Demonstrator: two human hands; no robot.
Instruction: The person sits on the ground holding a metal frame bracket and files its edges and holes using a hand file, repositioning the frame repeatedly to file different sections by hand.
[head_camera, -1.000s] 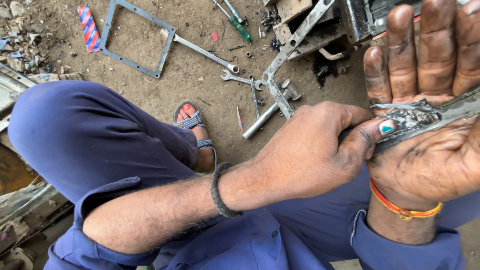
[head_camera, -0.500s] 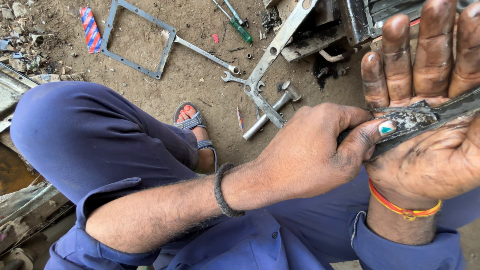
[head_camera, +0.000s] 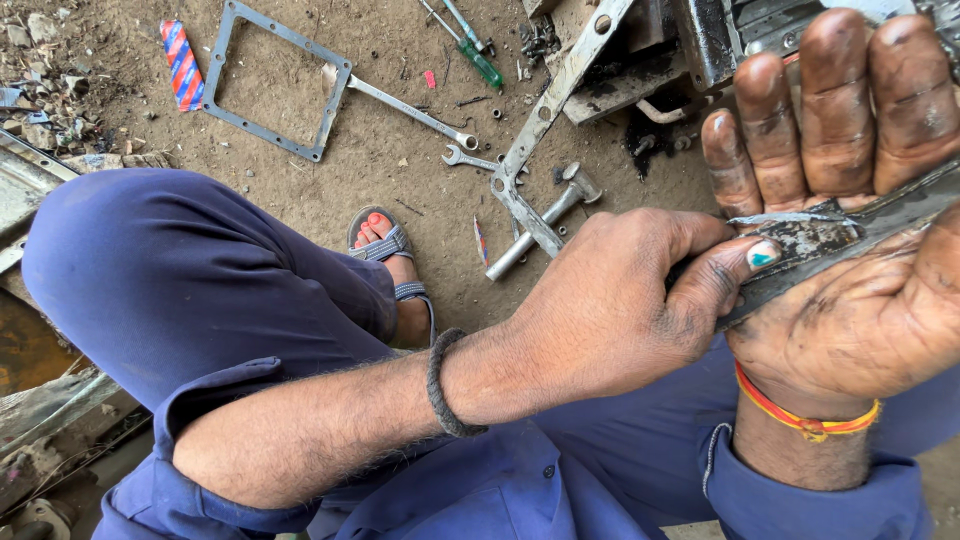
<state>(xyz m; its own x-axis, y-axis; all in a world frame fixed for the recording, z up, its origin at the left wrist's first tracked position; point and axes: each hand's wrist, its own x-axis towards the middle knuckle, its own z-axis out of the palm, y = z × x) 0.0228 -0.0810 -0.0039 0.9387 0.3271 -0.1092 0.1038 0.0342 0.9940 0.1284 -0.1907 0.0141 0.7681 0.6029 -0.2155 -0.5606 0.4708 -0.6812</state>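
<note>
hands: two, both grimy; left hand (head_camera: 620, 300) clenched around one end of a flat metal strip (head_camera: 850, 240), thumb pressed on its face; right hand (head_camera: 850, 250) lies palm-up under the strip, fingers straight, cradling rather than gripping it
strip: one, dark and greasy, slanting up to the right across the right palm
wrist bands: two, a black one on the left, an orange one on the right
wrenches on the ground: two, near a rectangular metal frame (head_camera: 275, 85)
screwdrivers: two, side by side at the top
hammer: one (head_camera: 545, 220), beside a long drilled bar (head_camera: 555, 110)
sandalled foot: one (head_camera: 390, 255)
change: the bar has swung steeper and nearer the hammer; hands keep their hold
</note>
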